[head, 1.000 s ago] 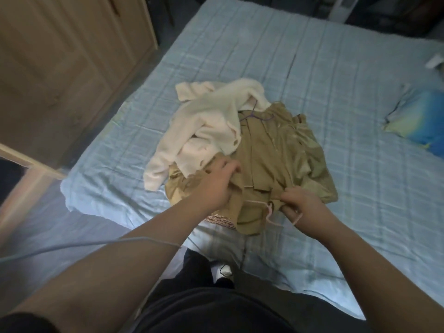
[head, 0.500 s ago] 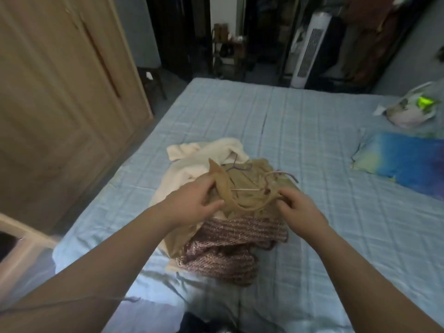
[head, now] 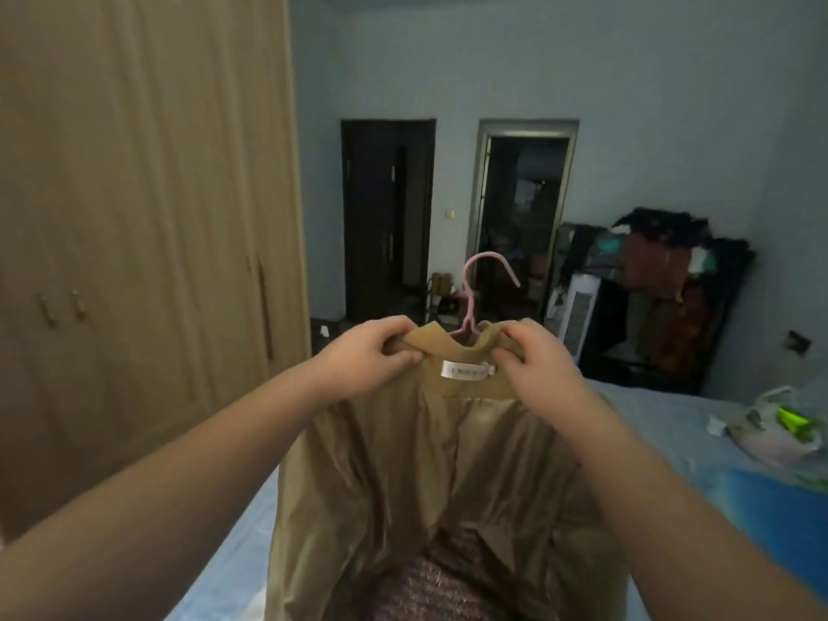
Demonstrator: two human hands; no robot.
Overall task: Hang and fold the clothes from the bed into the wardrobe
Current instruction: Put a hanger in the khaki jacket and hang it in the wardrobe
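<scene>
I hold a tan garment [head: 403, 477] up in front of me by its collar. My left hand [head: 372, 356] pinches the collar's left side and my right hand [head: 533, 365] pinches the right side. A pink hanger [head: 472, 298] sits inside the neck, its hook sticking up between my hands. A white label shows on the inner collar. A brownish knit garment [head: 430, 589] lies on the light blue bed [head: 233, 544] below the hanging cloth. The tall wooden wardrobe [head: 134, 217] fills the left, its doors closed.
A blue pillow [head: 770, 513] and a plastic bag [head: 779, 428] lie at the bed's right side. Beyond the bed stand a white tower fan [head: 580, 316], a dark rack piled with clothes [head: 672, 289], and two dark doorways [head: 519, 217].
Both hands have lifted the tan garment with its hanger off the bed pile up to chest height. My view has tilted up from the bed to the room.
</scene>
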